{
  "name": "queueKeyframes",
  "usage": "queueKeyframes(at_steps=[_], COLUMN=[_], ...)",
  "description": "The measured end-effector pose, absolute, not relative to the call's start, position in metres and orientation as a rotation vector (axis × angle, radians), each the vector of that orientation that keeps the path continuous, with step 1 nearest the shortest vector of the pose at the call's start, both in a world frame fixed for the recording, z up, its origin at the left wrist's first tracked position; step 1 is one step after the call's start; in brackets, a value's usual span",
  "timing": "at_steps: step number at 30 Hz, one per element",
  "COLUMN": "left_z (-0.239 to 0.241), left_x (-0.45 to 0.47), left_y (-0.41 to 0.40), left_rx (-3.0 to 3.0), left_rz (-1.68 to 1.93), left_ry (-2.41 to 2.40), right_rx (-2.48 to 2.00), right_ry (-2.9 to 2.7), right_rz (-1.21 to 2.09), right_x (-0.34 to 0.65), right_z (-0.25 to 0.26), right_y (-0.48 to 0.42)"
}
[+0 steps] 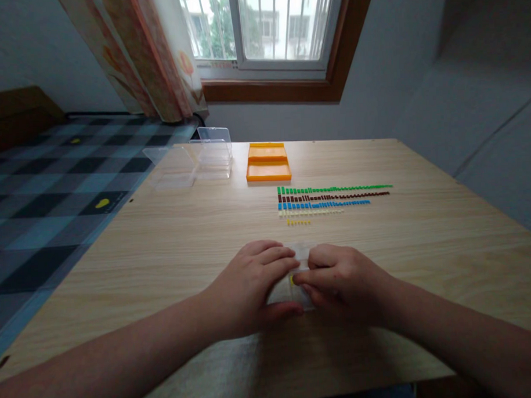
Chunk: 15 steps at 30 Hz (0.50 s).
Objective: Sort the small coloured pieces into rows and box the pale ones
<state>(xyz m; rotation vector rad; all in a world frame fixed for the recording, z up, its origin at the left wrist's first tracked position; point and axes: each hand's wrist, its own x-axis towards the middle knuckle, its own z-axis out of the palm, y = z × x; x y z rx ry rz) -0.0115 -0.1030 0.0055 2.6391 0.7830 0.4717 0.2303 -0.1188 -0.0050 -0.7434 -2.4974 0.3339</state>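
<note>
My left hand (251,286) and my right hand (342,280) meet over a small clear plastic box (299,255) near the table's front edge. The left hand wraps the box from the left, thumb under its near side. The right hand's fingers pinch at the box's middle, where a bit of yellow shows. Most of the box is hidden under the fingers. Beyond the hands lie rows of tiny pieces: green (335,189), brown (333,196), blue (324,204), pale cream (312,212) and a short yellow row (299,222).
An open orange case (268,162) sits at the back of the wooden table (184,236). Two open clear boxes (190,161) stand left of it. A bed with a checked cover (42,183) borders the table's left edge. A window and curtain are behind.
</note>
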Motion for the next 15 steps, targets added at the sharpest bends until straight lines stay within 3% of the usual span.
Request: queueKeyframes(at_steps=[15], left_z=[0.0041], left_x=[-0.0130], left_y=[-0.1028], left_rx=[2.650], left_rz=[0.482], left_ry=[0.773], right_rx=[-0.741], right_ry=[-2.483], right_rz=[0.353], right_x=[0.2308], right_z=[-0.0072], right_y=[-0.1185])
